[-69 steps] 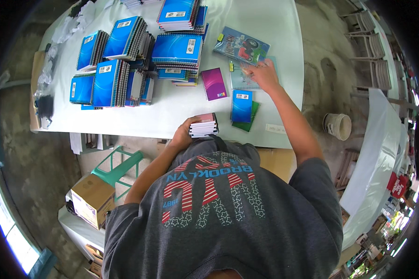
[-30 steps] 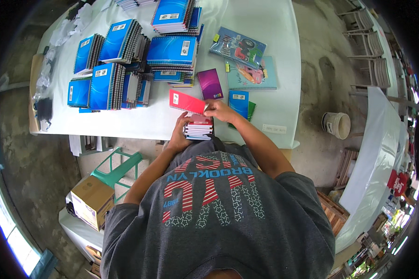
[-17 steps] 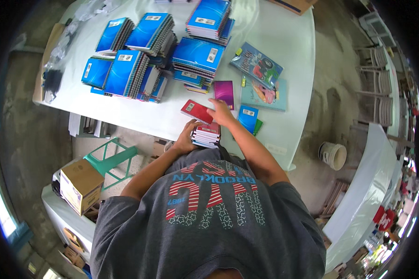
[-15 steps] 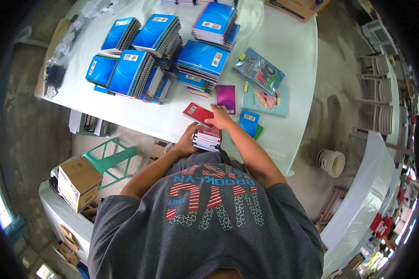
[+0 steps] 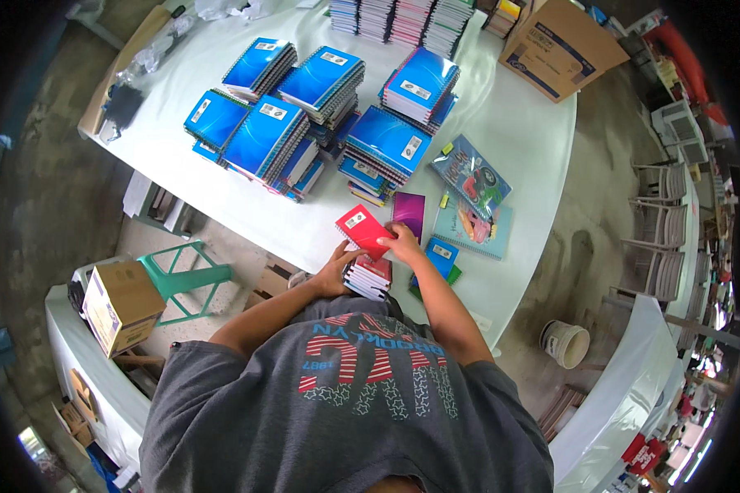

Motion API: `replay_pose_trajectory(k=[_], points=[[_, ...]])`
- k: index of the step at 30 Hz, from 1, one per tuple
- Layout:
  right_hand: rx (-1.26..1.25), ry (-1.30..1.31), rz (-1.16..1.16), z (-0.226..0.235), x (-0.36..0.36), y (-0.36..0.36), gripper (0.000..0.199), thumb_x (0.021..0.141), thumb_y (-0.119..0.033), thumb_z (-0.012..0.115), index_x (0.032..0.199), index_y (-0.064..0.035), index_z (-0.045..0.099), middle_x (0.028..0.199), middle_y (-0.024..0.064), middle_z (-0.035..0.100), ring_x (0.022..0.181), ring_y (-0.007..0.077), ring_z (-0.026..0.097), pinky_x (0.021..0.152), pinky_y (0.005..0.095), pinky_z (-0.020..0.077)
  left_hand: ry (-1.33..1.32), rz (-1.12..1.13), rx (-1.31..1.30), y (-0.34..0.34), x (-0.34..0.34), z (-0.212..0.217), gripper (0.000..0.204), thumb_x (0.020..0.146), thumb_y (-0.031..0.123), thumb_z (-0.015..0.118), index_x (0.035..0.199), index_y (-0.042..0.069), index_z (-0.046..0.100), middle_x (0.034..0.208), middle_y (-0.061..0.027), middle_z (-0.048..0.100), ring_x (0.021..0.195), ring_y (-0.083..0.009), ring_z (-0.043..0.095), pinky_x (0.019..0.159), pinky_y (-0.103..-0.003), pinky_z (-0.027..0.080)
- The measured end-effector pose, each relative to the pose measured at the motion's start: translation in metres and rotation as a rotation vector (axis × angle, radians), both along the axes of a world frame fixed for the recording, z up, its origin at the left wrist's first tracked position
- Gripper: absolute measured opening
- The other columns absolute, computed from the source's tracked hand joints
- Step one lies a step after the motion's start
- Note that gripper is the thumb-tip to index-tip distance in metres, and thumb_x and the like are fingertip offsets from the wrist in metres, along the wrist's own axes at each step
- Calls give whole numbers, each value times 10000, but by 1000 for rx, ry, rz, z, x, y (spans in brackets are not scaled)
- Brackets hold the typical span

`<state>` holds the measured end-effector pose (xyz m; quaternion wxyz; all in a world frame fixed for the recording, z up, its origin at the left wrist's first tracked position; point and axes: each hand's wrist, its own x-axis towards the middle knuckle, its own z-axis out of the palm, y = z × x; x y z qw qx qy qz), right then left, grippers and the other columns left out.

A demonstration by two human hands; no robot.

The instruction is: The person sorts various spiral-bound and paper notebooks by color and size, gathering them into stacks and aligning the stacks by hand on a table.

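Hands met at the table's (image 5: 222, 193) near edge. My right hand (image 5: 404, 244) gripped a red notebook (image 5: 362, 231) by its right side, holding it just above a small stack of notebooks (image 5: 369, 277). My left hand (image 5: 335, 275) clasped that stack's left side. A purple notebook (image 5: 408, 213) lay just beyond.

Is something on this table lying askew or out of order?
Yes. The stacks of blue spiral notebooks lean and overlap, some sliding onto each other. The red notebook under the right hand sits tilted.
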<state>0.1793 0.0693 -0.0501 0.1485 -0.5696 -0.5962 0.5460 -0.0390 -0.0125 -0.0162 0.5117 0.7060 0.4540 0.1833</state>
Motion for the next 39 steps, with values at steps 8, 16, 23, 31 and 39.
replay_pose_trajectory(k=[8, 16, 23, 31, 39], points=[[-407, 720, -165, 2, 34, -18, 327, 709, -55, 709, 1026, -43, 630, 970, 17, 642, 877, 124, 570, 847, 303, 436, 14, -55, 27, 8, 2, 22, 1014, 495, 261, 817, 1382, 242, 326, 1435, -218, 201, 1237, -401, 370, 1017, -469, 356], [-231, 533, -6, -1, 35, -9, 398, 660, -30, 723, 1040, -34, 604, 973, 31, 643, 923, 144, 572, 851, 308, 443, 89, -226, 175, 18, 3, 24, 750, 565, 217, 769, 1264, 215, 498, 1431, -183, 305, 1240, -383, 390, 1046, -444, 301], [227, 267, -63, -20, 25, -14, 642, 641, -85, 766, 1202, -63, 454, 1102, 104, 584, 1034, 221, 561, 901, 345, 430, 128, -258, 144, 19, 9, 20, 653, 582, 184, 761, 1200, 215, 549, 1379, -194, 389, 1281, -352, 357, 1045, -436, 300], [-140, 504, -17, -13, 22, 4, 877, 621, 16, 672, 1391, -94, 266, 1196, 140, 525, 1100, 208, 480, 919, 338, 388, 183, -332, 193, 22, 12, 24, 667, 564, 244, 797, 1186, 206, 558, 1349, -172, 439, 1291, -348, 349, 1021, -435, 313], [-5, 356, -22, -3, 21, 15, 392, 639, -10, 714, 1012, -18, 595, 876, 54, 632, 821, 142, 563, 752, 287, 453, 219, -290, 170, 21, 14, 19, 615, 565, 283, 829, 1122, 159, 602, 1353, -244, 390, 1270, -377, 363, 1013, -434, 348]])
